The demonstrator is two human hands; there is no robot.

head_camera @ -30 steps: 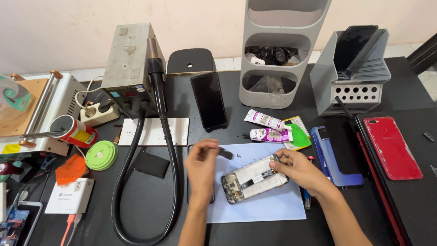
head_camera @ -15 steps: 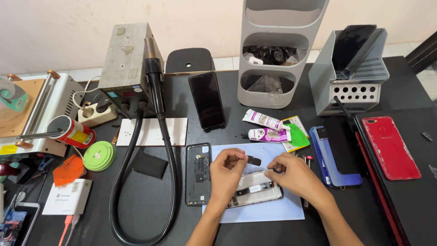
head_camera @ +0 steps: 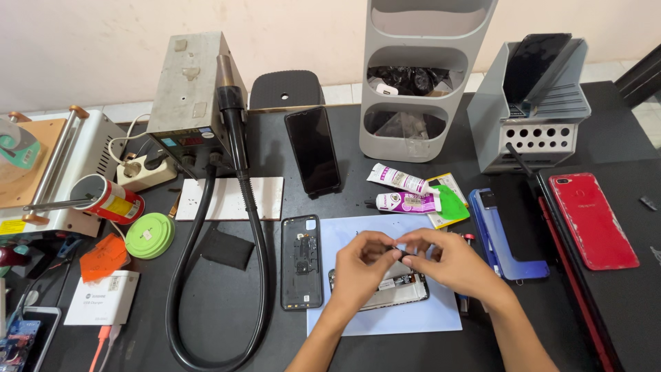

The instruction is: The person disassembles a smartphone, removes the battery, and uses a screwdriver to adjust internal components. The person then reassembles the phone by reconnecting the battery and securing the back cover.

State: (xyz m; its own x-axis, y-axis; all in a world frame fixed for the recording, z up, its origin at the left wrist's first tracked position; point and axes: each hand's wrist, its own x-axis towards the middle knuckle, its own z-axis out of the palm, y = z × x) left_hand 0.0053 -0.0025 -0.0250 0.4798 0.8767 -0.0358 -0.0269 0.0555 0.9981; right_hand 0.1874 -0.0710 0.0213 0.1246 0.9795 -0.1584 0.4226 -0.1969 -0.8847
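You are pinching a tiny dark part between both hands, left hand and right hand meeting with fingers closed on it. It is hovering directly above the opened grey smartphone, whose long axis is running left-right on the pale blue mat.

The left hand and right hand cover most of the opened phone, so only its lower edge shows; the small dark piece pinched between the fingertips is too small to identify; the grey tiered organiser is cut off by the top edge; the phone with blue circuitry runs off the bottom-left corner; the roller machine is clipped on the left.
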